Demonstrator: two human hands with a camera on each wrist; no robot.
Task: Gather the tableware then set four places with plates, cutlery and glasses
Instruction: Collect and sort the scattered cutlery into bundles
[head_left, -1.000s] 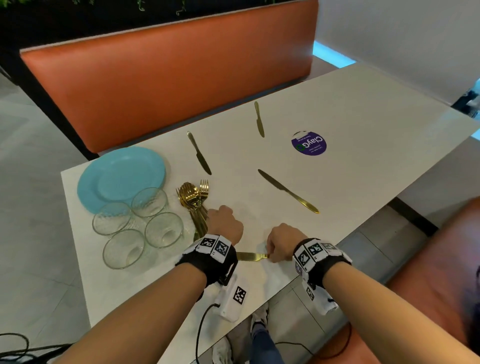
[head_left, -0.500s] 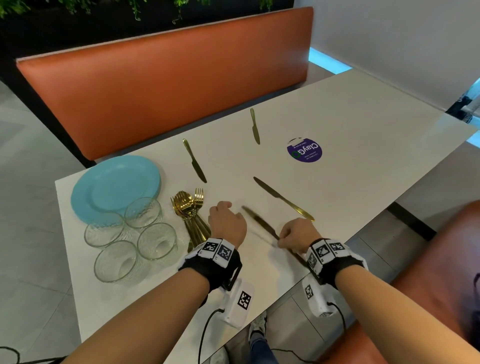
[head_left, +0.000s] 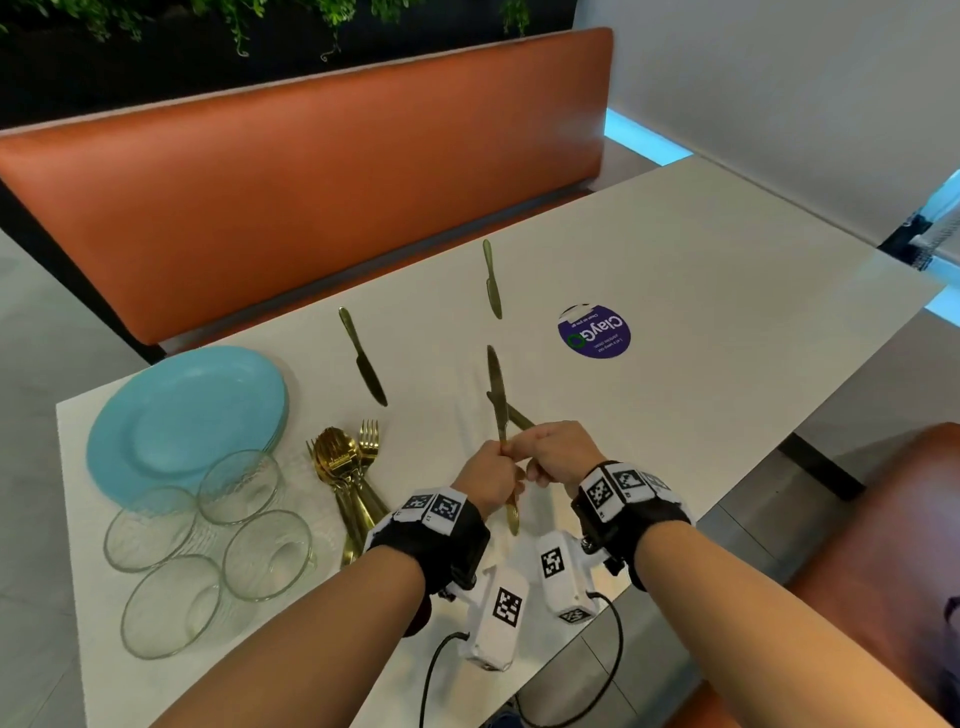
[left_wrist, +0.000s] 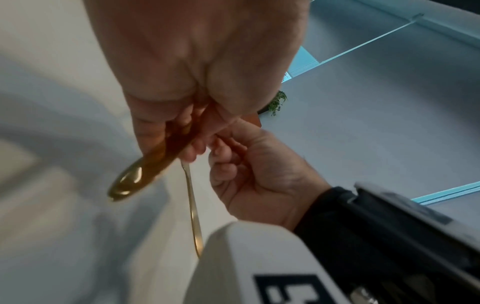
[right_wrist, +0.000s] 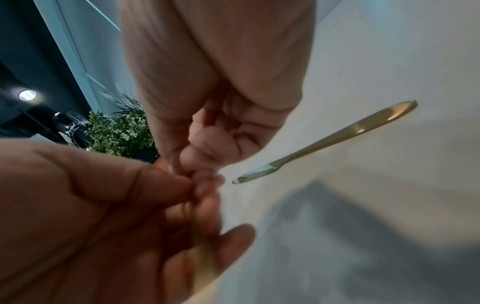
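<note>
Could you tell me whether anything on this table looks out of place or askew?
Nothing is spilled or damaged. Three gold knives lie scattered at odd angles on the table. A fourth knife is held in the left hand, with the right hand touching it.

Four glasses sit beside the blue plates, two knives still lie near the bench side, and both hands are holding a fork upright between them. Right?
Not quite. The left hand and right hand hold a gold knife, not a fork; the head view shows its blade. The rest stands.
</note>
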